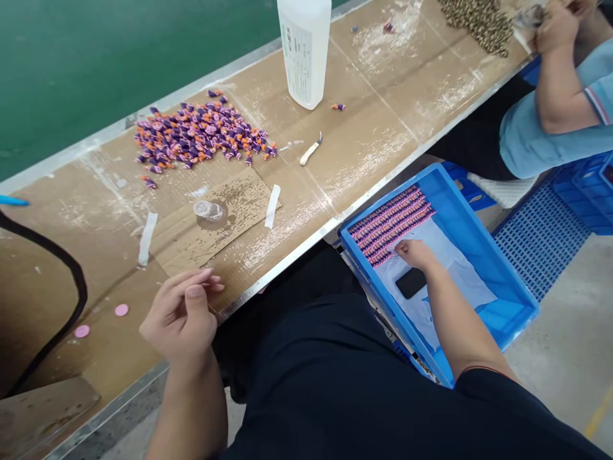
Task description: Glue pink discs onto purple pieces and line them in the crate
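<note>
While the right hand, fingertips narrowed, touches the packed rows of pink-and-purple pieces in the blue bin and the left hand curls half-closed by the table (what either grips, I cannot tell), those pieces look light, stiff, best nipped endwise.

The white bottle is being cut off by the top edge, the black cable by the left; the fingertips of the right hand are being blurred.
</note>
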### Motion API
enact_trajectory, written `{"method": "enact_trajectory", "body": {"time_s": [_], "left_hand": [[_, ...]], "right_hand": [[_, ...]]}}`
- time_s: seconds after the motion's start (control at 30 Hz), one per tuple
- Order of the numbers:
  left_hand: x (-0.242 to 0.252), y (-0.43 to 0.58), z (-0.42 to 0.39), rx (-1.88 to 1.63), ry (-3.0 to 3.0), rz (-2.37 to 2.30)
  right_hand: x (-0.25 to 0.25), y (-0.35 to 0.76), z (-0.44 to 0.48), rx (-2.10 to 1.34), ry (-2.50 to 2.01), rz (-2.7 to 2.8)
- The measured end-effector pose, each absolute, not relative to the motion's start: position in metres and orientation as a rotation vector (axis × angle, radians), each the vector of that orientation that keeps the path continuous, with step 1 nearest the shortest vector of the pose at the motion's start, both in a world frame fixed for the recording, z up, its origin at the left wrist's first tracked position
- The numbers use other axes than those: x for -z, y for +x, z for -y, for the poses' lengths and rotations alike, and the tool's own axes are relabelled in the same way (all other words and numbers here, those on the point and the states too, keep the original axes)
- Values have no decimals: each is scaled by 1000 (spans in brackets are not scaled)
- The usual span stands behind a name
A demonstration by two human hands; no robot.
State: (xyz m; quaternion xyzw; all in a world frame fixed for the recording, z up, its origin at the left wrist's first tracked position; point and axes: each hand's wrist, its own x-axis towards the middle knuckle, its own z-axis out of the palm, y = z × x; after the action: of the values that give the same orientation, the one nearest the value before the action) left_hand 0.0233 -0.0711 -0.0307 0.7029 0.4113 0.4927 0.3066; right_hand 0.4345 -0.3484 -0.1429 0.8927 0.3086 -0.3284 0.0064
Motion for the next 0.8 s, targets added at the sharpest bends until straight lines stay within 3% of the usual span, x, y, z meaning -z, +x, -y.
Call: {"method": "enact_trajectory", "body": {"time_s": [0.43,0.63,0.8], "left_hand": [[30,22,73,-1272,1832,-1150],[34,22,69,-1310,1852,-1025],[26,11,69,-1250,1911,-916]], "right_hand": [[150,432,351,1053,2813,-838],[144,426,382,702,3046,-636],[109,403,368,237,3282,-809]]}}
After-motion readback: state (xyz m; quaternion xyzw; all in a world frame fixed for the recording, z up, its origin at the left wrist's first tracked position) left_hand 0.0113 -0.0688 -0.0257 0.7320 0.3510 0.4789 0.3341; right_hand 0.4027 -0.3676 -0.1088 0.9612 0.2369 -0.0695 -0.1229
